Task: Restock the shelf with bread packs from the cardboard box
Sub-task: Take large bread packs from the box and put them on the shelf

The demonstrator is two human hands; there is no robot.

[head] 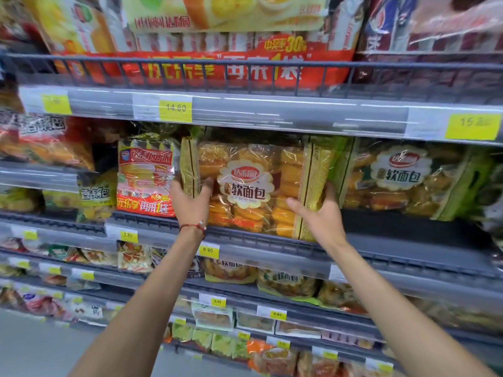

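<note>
A large clear bread pack (253, 186) with yellow side bands and a white flower label stands upright on the middle shelf (408, 254). My left hand (192, 202) grips its lower left edge, thumb on the front. My right hand (319, 213) holds its lower right edge, fingers spread along the yellow band. The pack's bottom rests at the shelf's front rail. The cardboard box is out of view.
A green-edged bread pack (402, 180) sits right of the held one, a red-and-yellow pack (145, 175) to its left. Another shelf with price tags (175, 108) hangs close above. Lower shelves (245, 292) carry several smaller packs. Grey floor shows at bottom left.
</note>
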